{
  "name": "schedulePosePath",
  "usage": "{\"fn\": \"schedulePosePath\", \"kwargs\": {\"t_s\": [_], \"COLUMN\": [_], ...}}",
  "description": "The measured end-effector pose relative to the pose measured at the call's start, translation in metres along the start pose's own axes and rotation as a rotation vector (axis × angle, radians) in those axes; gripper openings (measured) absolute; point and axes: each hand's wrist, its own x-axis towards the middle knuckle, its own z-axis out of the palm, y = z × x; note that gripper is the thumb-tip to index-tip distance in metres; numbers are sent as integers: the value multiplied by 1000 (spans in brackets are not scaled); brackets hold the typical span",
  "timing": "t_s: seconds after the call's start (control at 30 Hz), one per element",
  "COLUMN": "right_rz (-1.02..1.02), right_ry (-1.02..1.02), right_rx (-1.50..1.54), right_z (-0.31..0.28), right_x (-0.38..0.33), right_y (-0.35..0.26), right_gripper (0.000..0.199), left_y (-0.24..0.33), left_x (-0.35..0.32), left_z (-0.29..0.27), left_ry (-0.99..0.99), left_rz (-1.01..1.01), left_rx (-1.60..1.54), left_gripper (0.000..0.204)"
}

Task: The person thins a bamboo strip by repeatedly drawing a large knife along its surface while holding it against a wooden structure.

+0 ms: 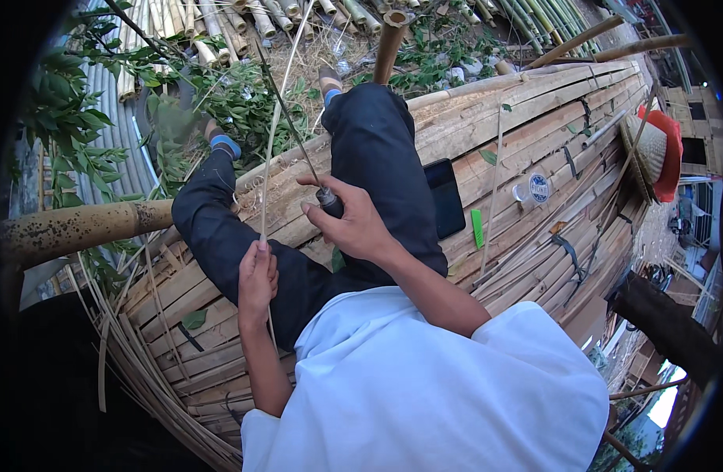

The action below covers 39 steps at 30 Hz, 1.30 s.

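My left hand is closed around a long, thin, pale bamboo strip, which runs up past my knees and down beside my lap. In my right hand is a knife with a dark rounded handle. Its long, narrow blade points away and slightly left, its edge too thin in view to make out. The blade crosses near the strip above my hands; whether they touch I cannot tell. My right thumb and forefinger lie around the handle's top, and the other fingers are mostly hidden.
I sit on a bamboo slat platform. To my right are a phone, a green cutter, a clear cup and a straw hat. A bamboo pole crosses at left; loose strips lie nearby. Cut bamboo lies ahead.
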Motion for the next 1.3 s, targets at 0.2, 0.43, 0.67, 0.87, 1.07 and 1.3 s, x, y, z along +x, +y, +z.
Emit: {"fn": "schedulePosePath", "kwargs": {"t_s": [0.2,0.43,0.67,0.87,1.07,1.3], "right_rz": [46,148,213,171,152,181], "right_ry": [22,-9,70,37,116,134], "right_rx": [33,150,317,329,376,501], "right_z": [11,16,17,12,1,0], "right_x": [-2,6,19,27,39,54], "right_y": [17,13,15,6,1,-4], "right_gripper": [44,45,30,28,28,23], "left_y": [-18,-23,-20,-23,-29,-30], "left_x": [-10,-16,-27,-41,-52,-61], "left_z": [2,10,12,3,-5,-14], "left_ry": [-18,-78,-75,-64,-55,-115], "left_rz": [-31,-7,-60,-90,-101,-169], "left_rx": [50,31,175,171,156,110], "left_gripper": [40,46,53,55,53,50]}}
